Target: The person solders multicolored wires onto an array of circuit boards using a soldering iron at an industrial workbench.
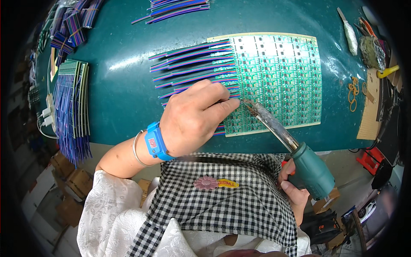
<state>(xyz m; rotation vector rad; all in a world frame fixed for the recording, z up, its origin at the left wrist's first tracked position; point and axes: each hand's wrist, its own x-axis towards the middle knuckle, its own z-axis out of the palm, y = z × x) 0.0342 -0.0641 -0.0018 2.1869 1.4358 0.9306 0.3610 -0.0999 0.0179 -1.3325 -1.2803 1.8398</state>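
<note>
A green circuit board panel lies on the table, covered with rows of small repeated boards. Along its left edge run several flat multicoloured ribbon wires, their ends on the board's pads. My left hand is closed in a pinch at that edge, over one ribbon wire; its fingers cover part of the wire. On my left wrist sits a blue strap. My right hand grips the green handle of a soldering iron. The iron's tip meets the panel right beside my left fingertips.
A stack of wired boards hangs over the table's left edge, with bundled wires behind it. More ribbon wires lie at the far side. Rubber bands, a cardboard piece and a white-wrapped tool are at the right.
</note>
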